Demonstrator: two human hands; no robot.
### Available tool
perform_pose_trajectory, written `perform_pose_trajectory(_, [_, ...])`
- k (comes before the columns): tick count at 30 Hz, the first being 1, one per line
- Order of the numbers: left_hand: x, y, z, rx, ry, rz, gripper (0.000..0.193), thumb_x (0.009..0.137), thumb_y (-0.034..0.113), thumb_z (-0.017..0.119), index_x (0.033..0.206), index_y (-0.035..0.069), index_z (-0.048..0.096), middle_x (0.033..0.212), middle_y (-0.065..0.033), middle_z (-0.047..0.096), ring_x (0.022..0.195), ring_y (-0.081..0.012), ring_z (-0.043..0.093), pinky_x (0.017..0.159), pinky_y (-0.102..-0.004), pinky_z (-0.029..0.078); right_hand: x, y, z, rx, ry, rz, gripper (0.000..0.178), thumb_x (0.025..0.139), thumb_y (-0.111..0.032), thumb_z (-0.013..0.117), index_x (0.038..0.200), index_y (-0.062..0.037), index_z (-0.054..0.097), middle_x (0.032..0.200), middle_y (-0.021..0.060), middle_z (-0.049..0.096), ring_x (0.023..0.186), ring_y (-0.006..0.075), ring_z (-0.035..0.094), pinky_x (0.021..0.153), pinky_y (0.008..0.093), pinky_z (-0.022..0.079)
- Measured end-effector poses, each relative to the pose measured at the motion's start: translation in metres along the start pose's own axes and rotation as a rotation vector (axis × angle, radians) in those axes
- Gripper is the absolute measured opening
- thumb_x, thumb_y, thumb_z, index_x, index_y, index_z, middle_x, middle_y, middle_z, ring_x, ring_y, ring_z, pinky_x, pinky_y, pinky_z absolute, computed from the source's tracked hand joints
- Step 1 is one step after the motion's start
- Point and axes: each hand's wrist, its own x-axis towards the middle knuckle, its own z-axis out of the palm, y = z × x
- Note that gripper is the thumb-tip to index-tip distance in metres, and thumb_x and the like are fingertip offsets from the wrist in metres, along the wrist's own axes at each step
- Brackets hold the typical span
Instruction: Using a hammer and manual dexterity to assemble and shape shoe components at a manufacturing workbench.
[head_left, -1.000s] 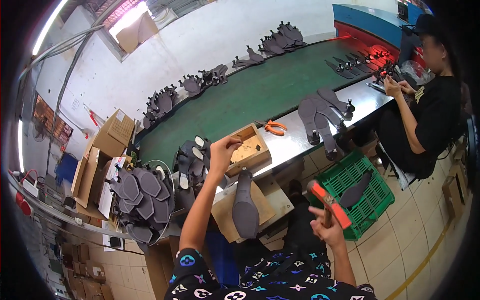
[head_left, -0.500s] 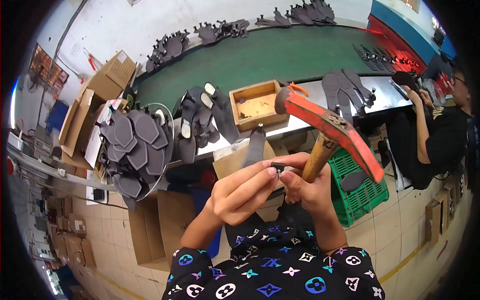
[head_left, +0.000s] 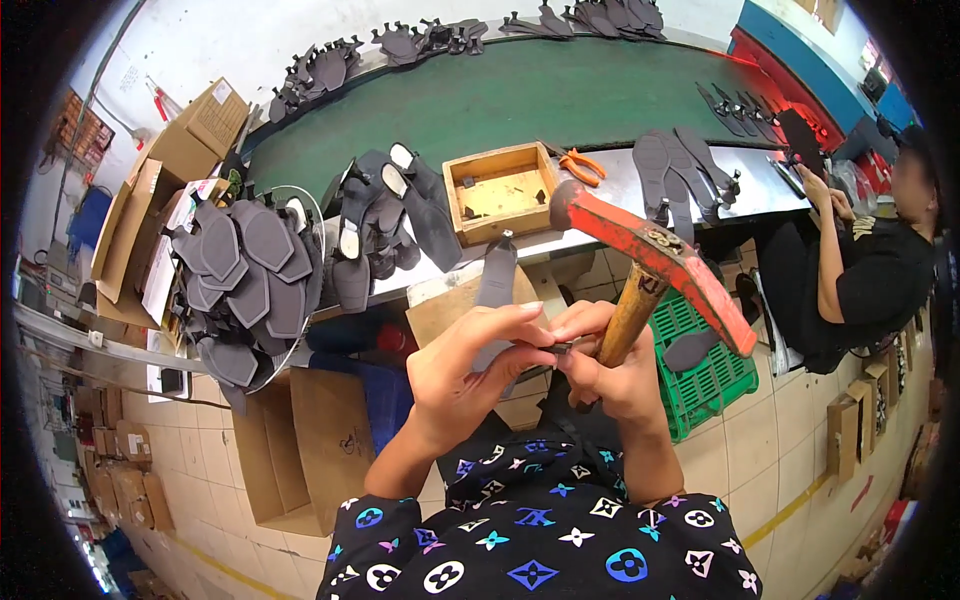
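Observation:
My hands meet in front of my lap around a small dark piece, mostly covered by fingertips; its exact kind is unclear. My left hand pinches it between thumb and fingers. My right hand grips the wooden handle of a hammer with a worn red head, while its thumb and forefinger also touch the small piece. Just beyond my fingers, a grey shoe sole with a small heel fitting at its far end stands against the bench edge.
Behind it sits a wooden box with small dark bits, beside orange-handled pliers. A basket of soles is at left, a green crate at lower right. A cardboard box is on the floor. A co-worker sits at right.
My left fingers have shifted their pinch, and the small dark piece is turned and more covered. The hammer stays in my right hand. The whole view has shifted slightly.

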Motion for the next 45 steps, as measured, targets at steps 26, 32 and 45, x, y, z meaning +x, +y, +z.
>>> perform_pose_trajectory(26, [0.028, -0.165, 0.005, 0.728, -0.191, -0.326, 0.029, 0.08, 0.018, 0.078, 0.097, 0.001, 0.062, 0.094, -0.0141, 0.067, 0.087, -0.0326, 0.068, 0.077, -0.0407, 0.054, 0.043, 0.052, -0.054, -0.385, 0.192, -0.016, 0.017, 0.091, -0.005, 0.068, 0.106, 0.0042, 0.066, 0.094, 0.009, 0.072, 0.045, 0.0015, 0.045, 0.04, 0.0191, 0.034])
perform_pose_trajectory(32, [0.002, -0.136, -0.042, 0.385, -0.063, -0.291, 0.022, 0.081, 0.009, 0.077, 0.093, -0.001, 0.062, 0.097, -0.0107, 0.075, 0.102, -0.0224, 0.07, 0.086, -0.0348, 0.051, 0.052, 0.05, -0.042, -0.418, 0.142, 0.079, 0.02, 0.09, -0.01, 0.072, 0.104, 0.0047, 0.07, 0.108, 0.0121, 0.073, 0.1, 0.0173, 0.067, 0.089, 0.0313, 0.051])
perform_pose_trajectory(45, [-0.084, -0.149, -0.039, 0.602, 0.149, -0.457, 0.029, 0.096, 0.009, 0.06, 0.117, -0.004, 0.045, 0.122, -0.0274, 0.056, 0.118, -0.0465, 0.052, 0.106, -0.0481, 0.038, 0.052, 0.136, -0.056, -0.492, 0.198, -0.01, 0.02, 0.094, -0.009, 0.067, 0.108, 0.0046, 0.066, 0.108, 0.0123, 0.071, 0.11, 0.0215, 0.065, 0.097, 0.0333, 0.048])
